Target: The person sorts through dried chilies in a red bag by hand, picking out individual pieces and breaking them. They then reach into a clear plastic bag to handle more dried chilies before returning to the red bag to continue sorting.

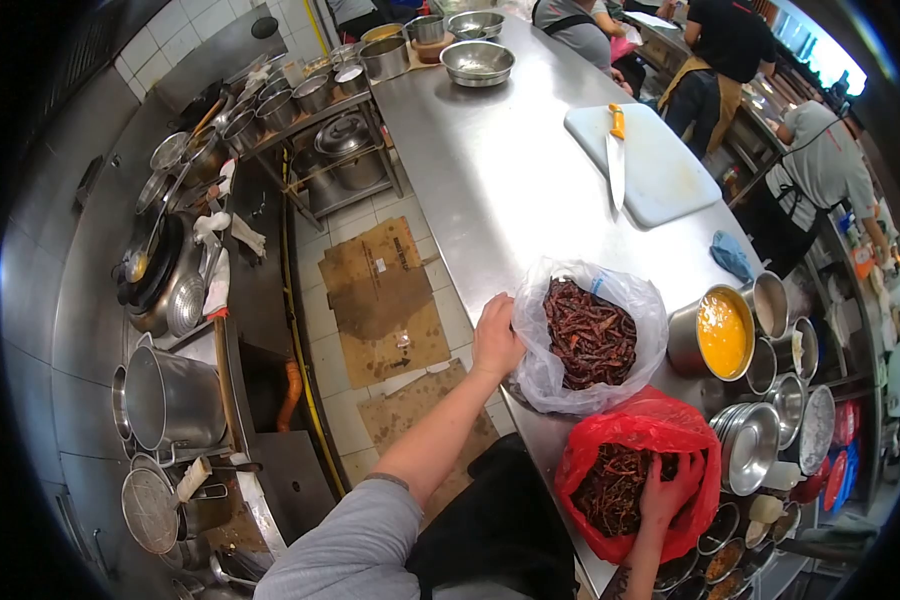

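Steel runs the length of the counter (pixel 490 170) in my head view, and both hands work at its near end. My left hand (pixel 495 340) rests at the counter's edge, fingers curled against the side of the clear plastic bag (pixel 625 300), which sits open and heaped with dried red chillies (pixel 590 335). My right hand (pixel 670 490) is spread, palm down, inside the red bag (pixel 620 440), fingers on the darker chillies there. I judge the sorting or transferring to be partway: both bags hold plenty, and neither is tied off.

For room, the counter beyond the bags lies bare up to the white cutting board (pixel 660 175) with its knife (pixel 616 160). To the right, a pot of yellow sauce (pixel 722 335) and stacked metal bowls (pixel 755 440) stand just beside the bags, so that side is tight. On the left the counter drops to the tiled floor with cardboard sheets (pixel 380 290).
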{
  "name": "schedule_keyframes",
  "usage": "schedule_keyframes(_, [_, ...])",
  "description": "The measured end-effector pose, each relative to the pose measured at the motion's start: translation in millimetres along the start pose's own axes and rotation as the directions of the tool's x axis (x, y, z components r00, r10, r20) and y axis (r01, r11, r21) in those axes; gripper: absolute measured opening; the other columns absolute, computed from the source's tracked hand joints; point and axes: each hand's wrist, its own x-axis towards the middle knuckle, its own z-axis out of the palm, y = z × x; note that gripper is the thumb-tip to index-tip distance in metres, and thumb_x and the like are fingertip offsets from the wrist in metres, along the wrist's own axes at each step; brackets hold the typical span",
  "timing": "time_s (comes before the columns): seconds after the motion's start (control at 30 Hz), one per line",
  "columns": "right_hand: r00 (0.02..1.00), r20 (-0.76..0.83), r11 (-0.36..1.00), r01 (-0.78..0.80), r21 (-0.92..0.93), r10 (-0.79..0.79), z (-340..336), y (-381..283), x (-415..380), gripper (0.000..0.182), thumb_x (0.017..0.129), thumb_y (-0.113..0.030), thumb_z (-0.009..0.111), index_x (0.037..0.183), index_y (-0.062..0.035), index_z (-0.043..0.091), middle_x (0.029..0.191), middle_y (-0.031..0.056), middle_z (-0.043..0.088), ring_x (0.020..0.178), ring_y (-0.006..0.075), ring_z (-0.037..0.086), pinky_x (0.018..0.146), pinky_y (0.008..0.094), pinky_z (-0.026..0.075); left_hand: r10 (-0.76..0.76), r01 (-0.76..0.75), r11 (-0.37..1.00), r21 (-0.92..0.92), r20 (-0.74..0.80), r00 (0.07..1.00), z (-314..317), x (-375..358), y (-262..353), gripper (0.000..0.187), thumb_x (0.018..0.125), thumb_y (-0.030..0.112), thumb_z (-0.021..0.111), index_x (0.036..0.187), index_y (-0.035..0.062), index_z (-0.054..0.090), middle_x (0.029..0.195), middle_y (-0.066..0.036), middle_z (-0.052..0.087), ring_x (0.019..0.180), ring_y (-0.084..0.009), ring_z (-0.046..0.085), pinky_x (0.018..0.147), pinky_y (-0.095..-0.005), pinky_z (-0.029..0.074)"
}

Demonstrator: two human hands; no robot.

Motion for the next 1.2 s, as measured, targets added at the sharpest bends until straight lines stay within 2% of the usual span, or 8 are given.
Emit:
schedule_keyframes(0.33, [1.0, 0.013, 1.0, -0.003, 0.013, 0.003, 0.5, 1.0, 0.0, 0.045, 0.082, -0.017, 0.074, 0.123, -0.0025, 0.059, 0.132, 0.019, 0.051, 0.125, 0.0392, 0.047, 0.106, 0.0469, 0.038, 0.013, -0.013, 1.0, 0.012, 0.008, 1.0, 1.8, -0.4, -3.5, 0.036, 0.08, 0.016, 0.068, 0.11, -0.0024, 0.06, 0.121, -0.022, 0.059, 0.119, -0.0405, 0.053, 0.1, -0.0447, 0.045])
schedule_keyframes(0.43, [0.998, 0.05, 0.998, -0.043, 0.039, 0.041, -1.6, 1.0, 0.2, 0.053, 0.081, -0.021, 0.075, 0.128, -0.0024, 0.058, 0.138, 0.0264, 0.05, 0.13, 0.0448, 0.043, 0.111, 0.0517, 0.032, 0.012, -0.012, 1.0, 0.007, 0.013, 1.0, 1.4, -0.9, -4.3, 0.035, 0.08, 0.015, 0.067, 0.11, -0.0024, 0.06, 0.122, -0.022, 0.058, 0.12, -0.0406, 0.053, 0.1, -0.0447, 0.045])
schedule_keyframes(0.53, [0.998, 0.055, 0.999, -0.046, 0.026, 0.044, -2.3, 0.9, -0.1, 0.054, 0.081, -0.021, 0.075, 0.128, -0.0023, 0.057, 0.139, 0.0264, 0.049, 0.131, 0.0446, 0.043, 0.112, 0.0514, 0.031, 0.002, -0.002, 1.0, 0.004, 0.017, 1.0, 1.9, -1.5, -4.9, 0.035, 0.08, 0.015, 0.067, 0.11, -0.0019, 0.06, 0.123, -0.022, 0.058, 0.12, -0.0406, 0.053, 0.101, -0.0448, 0.045])
schedule_keyframes(0.63, [1.0, 0.008, 1.0, -0.006, 0.023, 0.006, 2.1, 3.6, -0.2, 0.047, 0.082, -0.02, 0.075, 0.123, -0.0028, 0.059, 0.133, 0.0199, 0.051, 0.127, 0.0401, 0.045, 0.108, 0.0481, 0.035, -0.027, 0.027, 1.0, 0.007, 0.025, 0.999, 1.3, -1.0, -1.7, 0.035, 0.081, 0.015, 0.066, 0.111, -0.0009, 0.06, 0.124, -0.022, 0.058, 0.12, -0.0405, 0.053, 0.101, -0.0451, 0.045])
schedule_keyframes(0.83, [1.0, -0.007, 1.0, -0.027, -0.015, 0.027, -0.4, -6.2, -0.8, 0.048, 0.082, -0.02, 0.074, 0.124, -0.0025, 0.059, 0.134, 0.0208, 0.05, 0.128, 0.0406, 0.045, 0.109, 0.0487, 0.034, 0.002, -0.001, 1.0, -0.011, 0.018, 1.0, -4.4, 2.3, 2.8, 0.032, 0.081, 0.014, 0.065, 0.109, 0.0001, 0.061, 0.119, -0.02, 0.06, 0.12, -0.0405, 0.053, 0.1, -0.0459, 0.045])
schedule_keyframes(0.97, [0.995, 0.077, 0.998, -0.068, 0.001, 0.068, -2.8, 2.1, -0.2, 0.056, 0.082, -0.021, 0.074, 0.132, -0.0029, 0.056, 0.143, 0.0239, 0.047, 0.136, 0.0427, 0.039, 0.114, 0.0504, 0.028, 0.026, -0.026, 0.999, -0.019, 0.008, 1.0, -3.4, 1.6, 1.6, 0.03, 0.08, 0.014, 0.066, 0.106, -0.0002, 0.061, 0.114, -0.019, 0.06, 0.12, -0.0405, 0.053, 0.099, -0.046, 0.045])
schedule_keyframes(1.07, [1.0, 0.003, 1.0, 0.009, -0.029, -0.009, -0.3, -2.0, 0.2, 0.05, 0.082, -0.019, 0.074, 0.126, -0.0035, 0.058, 0.135, 0.0206, 0.05, 0.128, 0.0406, 0.045, 0.109, 0.0486, 0.034, 0.027, -0.027, 1.0, -0.013, 0.003, 1.0, -2.6, 1.8, 0.7, 0.03, 0.079, 0.015, 0.068, 0.105, -0.0004, 0.06, 0.114, -0.019, 0.06, 0.119, -0.0407, 0.054, 0.098, -0.0459, 0.046])
schedule_keyframes(1.2, [1.0, 0.008, 1.0, 0.001, -0.027, 0.0, -1.8, -5.0, -0.2, 0.05, 0.082, -0.019, 0.074, 0.126, -0.0036, 0.058, 0.135, 0.0202, 0.05, 0.128, 0.0405, 0.045, 0.108, 0.0482, 0.035, 0.029, -0.028, 0.999, -0.014, 0.01, 1.0, -1.7, 0.5, -0.6, 0.034, 0.08, 0.017, 0.068, 0.109, 0.0001, 0.061, 0.117, -0.021, 0.06, 0.119, -0.0409, 0.053, 0.099, -0.0457, 0.045])
